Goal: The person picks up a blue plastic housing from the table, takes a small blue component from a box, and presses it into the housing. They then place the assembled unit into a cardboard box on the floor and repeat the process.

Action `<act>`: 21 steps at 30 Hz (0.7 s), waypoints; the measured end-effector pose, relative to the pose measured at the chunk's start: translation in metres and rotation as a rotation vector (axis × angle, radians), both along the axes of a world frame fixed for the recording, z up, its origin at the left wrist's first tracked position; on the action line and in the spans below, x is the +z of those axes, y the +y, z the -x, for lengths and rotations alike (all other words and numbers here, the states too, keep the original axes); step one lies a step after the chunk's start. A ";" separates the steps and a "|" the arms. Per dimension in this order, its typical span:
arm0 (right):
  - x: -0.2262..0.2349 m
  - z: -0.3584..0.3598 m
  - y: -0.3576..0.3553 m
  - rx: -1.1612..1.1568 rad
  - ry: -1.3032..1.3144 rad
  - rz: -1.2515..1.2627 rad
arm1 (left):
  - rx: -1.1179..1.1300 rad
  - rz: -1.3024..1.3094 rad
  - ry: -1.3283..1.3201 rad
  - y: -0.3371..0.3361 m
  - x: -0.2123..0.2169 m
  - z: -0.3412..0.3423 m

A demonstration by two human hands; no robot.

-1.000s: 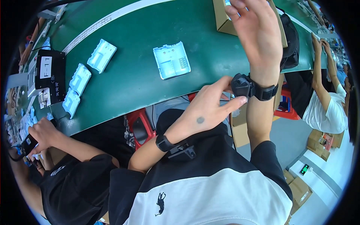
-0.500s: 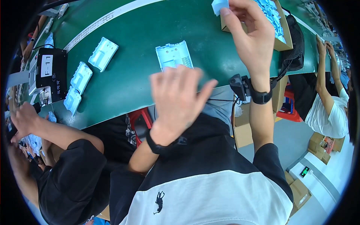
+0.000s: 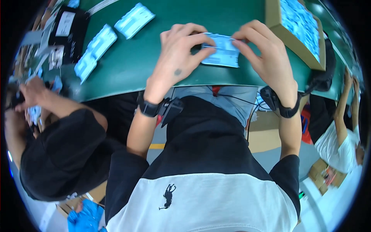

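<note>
A light-blue plastic shell lies on the green table in front of me, between my two hands. My left hand is closed at its left edge, thumb and forefinger bent in over it. At the upper right corner, the thumb and fingers of my right hand pinch together. Blue on blue and blur make it hard to separate the small light-blue piece in these fingers from the shell under it. Farther left on the table lie more light-blue shells, two of them end to end.
A cardboard box full of small light-blue pieces stands to the right, a black bag beyond it. A black device is at the far left. One co-worker in black sits close on my left, another in white farther right.
My right hand has come from beside the box down to the shell, bringing the small light-blue piece. My left hand has moved up to the shell's left edge. The view has shifted.
</note>
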State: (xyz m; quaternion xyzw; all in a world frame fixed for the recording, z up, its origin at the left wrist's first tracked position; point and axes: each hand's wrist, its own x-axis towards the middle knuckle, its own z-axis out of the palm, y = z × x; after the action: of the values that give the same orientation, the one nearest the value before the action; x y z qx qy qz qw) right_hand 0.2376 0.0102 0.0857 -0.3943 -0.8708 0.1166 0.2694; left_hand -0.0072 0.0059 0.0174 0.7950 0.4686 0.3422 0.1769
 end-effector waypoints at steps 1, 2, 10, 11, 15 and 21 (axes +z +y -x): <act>-0.002 0.002 -0.002 -0.024 -0.031 -0.006 | -0.021 -0.012 -0.030 0.002 -0.003 -0.004; -0.005 0.006 -0.001 -0.005 -0.030 -0.003 | -0.045 -0.025 -0.062 0.000 -0.004 -0.004; -0.012 0.014 -0.007 -0.041 -0.101 -0.055 | 0.021 0.011 -0.036 -0.006 -0.003 -0.001; -0.011 0.014 -0.008 -0.056 -0.122 -0.059 | 0.015 0.012 -0.038 -0.005 -0.004 -0.001; -0.010 0.017 -0.009 -0.089 -0.184 -0.086 | 0.005 0.009 -0.056 -0.003 -0.004 -0.004; -0.012 0.023 -0.012 -0.095 -0.274 -0.106 | 0.016 -0.010 -0.058 -0.004 -0.006 -0.003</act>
State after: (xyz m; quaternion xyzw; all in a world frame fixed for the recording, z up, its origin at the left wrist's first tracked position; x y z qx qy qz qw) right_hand 0.2145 -0.0019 0.0733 -0.4325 -0.8848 0.0026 0.1737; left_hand -0.0040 0.0022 0.0115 0.7818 0.4680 0.3689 0.1836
